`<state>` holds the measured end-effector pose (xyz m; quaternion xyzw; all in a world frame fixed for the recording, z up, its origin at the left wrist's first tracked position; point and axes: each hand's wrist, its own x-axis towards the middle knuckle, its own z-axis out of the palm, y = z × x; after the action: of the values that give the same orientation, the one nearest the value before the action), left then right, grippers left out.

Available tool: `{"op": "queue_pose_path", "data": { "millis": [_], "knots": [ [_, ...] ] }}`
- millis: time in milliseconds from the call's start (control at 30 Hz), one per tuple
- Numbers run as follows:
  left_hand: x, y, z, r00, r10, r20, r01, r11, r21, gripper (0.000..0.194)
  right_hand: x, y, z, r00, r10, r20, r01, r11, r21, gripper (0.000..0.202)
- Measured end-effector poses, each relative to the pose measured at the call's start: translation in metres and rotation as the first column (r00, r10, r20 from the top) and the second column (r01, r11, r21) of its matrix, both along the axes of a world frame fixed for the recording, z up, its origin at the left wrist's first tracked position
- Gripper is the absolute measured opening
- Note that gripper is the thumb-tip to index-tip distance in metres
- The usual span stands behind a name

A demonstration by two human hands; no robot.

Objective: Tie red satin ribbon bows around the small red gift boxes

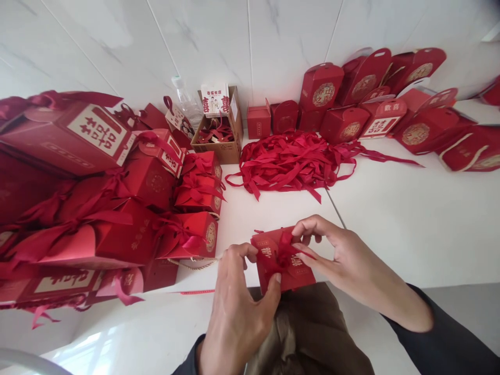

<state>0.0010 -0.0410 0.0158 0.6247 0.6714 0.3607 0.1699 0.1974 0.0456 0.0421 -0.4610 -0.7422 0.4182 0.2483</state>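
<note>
A small red box (302,276) with gold characters sits at the table's front edge, close to my body. Across its top lies a dark red ribbon (282,255), gathered in the middle. My left hand (242,302) grips the box from the left, its thumb pressing on the top near the ribbon and its fingers at the far left corner. With thumb and index finger, my right hand (332,250) pinches the ribbon at the box's right side. Behind the box lies a pile of loose red ribbons (289,161).
Red boxes tied with ribbons (133,229) are stacked at the left. A cardboard carton (226,151) and a clear plastic bottle (185,99) stand by the tiled wall. More red boxes (344,125) line the back right of the white table (429,219).
</note>
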Motion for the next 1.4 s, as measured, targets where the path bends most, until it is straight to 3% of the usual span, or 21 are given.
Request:
{"op": "queue_pose_path", "data": {
  "millis": [333, 733, 967, 1267, 1400],
  "knots": [
    [0.001, -0.002, 0.005, 0.993, -0.107, 0.056, 0.107, 0.994, 0.002, 0.048, -0.010, 0.002, -0.001, 0.996, 0.048, -0.071, -0.055, 0.994, -0.099, 0.014],
    [0.006, -0.009, 0.001, 0.991, -0.098, 0.087, 0.099, 0.995, 0.002, 0.045, -0.009, 0.002, -0.008, 0.998, -0.054, -0.018, 0.053, 0.998, -0.031, 0.016],
    [0.007, -0.006, 0.001, 0.984, -0.175, -0.035, 0.178, 0.974, 0.141, 0.038, -0.011, 0.001, -0.010, 0.995, -0.102, -0.013, 0.102, 0.995, -0.004, 0.014],
    [0.010, -0.012, -0.005, 0.970, -0.228, 0.083, 0.214, 0.965, 0.152, 0.035, -0.016, 0.001, -0.018, 0.964, -0.227, -0.136, 0.203, 0.965, -0.168, 0.013],
    [0.008, -0.012, 0.000, 0.963, -0.205, 0.177, 0.186, 0.975, 0.119, 0.032, -0.017, 0.003, -0.015, 0.970, -0.207, -0.127, 0.188, 0.971, -0.146, 0.012]
  ]
}}
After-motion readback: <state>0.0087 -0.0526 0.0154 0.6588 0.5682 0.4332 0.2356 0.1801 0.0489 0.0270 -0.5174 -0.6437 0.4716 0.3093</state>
